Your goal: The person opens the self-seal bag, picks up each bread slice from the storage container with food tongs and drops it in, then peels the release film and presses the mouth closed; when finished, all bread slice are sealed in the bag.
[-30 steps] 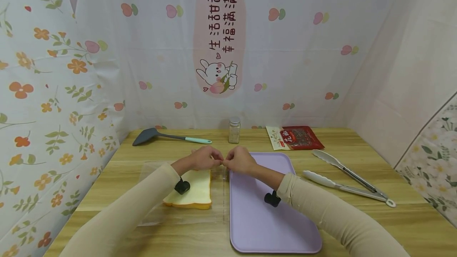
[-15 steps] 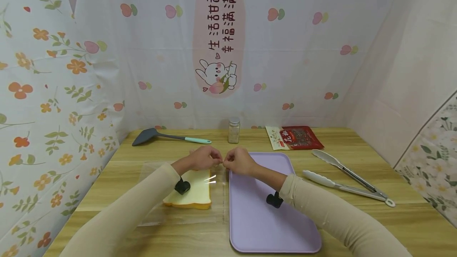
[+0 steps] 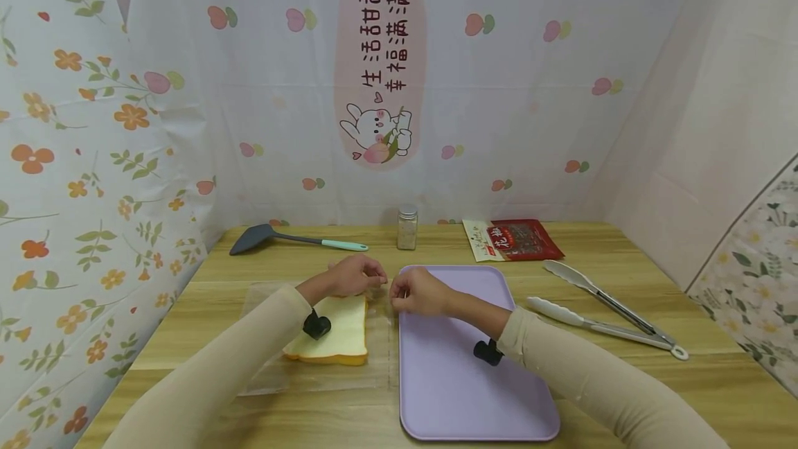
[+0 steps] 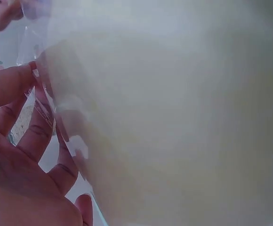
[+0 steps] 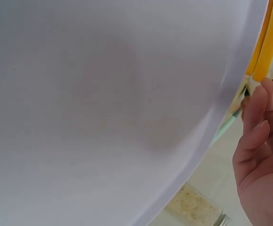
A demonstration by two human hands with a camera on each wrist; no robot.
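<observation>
A slice of toast bread (image 3: 339, 331) with an orange-brown crust lies within the outline of a clear plastic bag (image 3: 377, 373) on the table. My left hand (image 3: 352, 277) is at the bag's upper right corner. In the left wrist view, its thumb and forefinger pinch the clear film (image 4: 56, 89). My right hand (image 3: 424, 291) hovers over the left rim of a lilac tray (image 3: 474, 393), beside the bag's edge. Its fingers and thumb bend loosely in the right wrist view, the thumb short of the fingertips, with nothing visible between them.
Toward the back lie a dark spatula (image 3: 258, 235) with a mint handle and a red and cream spice packet (image 3: 514, 240). A small glass jar (image 3: 407, 231) stands between them. White-tipped tongs (image 3: 617, 317) lie spread to the right of the tray.
My right hand has drawn away from the left hand, a little downward and toward me along the bag's right edge. The left hand stays at the corner.
</observation>
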